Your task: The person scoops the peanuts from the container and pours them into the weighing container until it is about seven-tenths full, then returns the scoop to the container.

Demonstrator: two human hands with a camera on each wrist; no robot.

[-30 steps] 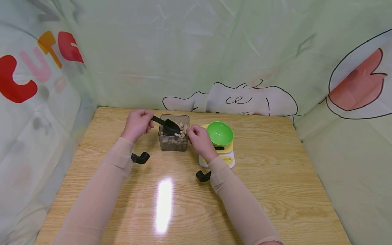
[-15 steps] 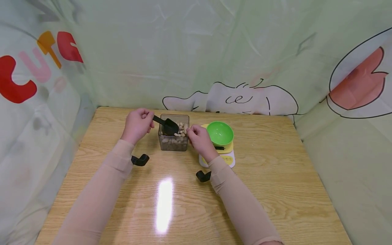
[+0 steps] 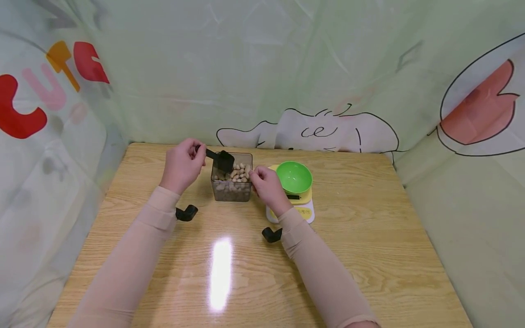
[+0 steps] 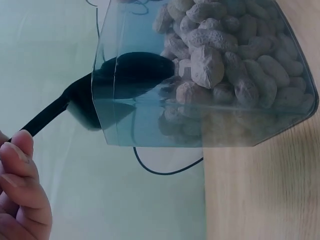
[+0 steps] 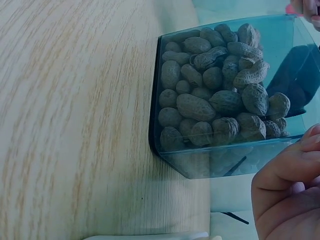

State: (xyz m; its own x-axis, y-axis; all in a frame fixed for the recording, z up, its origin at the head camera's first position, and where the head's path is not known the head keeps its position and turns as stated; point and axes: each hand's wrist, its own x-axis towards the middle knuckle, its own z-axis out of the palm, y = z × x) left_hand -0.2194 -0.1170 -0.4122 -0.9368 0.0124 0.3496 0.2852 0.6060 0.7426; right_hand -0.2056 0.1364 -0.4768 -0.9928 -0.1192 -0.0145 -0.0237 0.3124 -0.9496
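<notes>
My left hand (image 3: 182, 165) grips the handle of a black scoop (image 3: 224, 162) at the left of a clear grey plastic container (image 3: 232, 197). Unshelled peanuts (image 3: 239, 173) partly fill this container. The scoop's head lies inside the back left of the rim, over the peanuts; in the left wrist view, the head of the scoop (image 4: 127, 75) shows through the wall, its tip close to the nuts. My right hand (image 3: 268, 187) pinches the container's right rim between thumb and fingers. Whether the scoop carries any peanuts I cannot tell.
Just right of the container, a green bowl (image 3: 294, 176) sits on a yellow and white kitchen scale (image 3: 306, 213), partly behind my right hand. The wooden table (image 3: 361, 237) ends at a printed cloth backdrop (image 3: 184, 82). Black camera mounts (image 3: 186, 213) stick out from both wrists.
The scoop has drawn back up and left out of the peanuts, its head now more tilted, as my left hand rose slightly. My right hand stays at the container's rim.
</notes>
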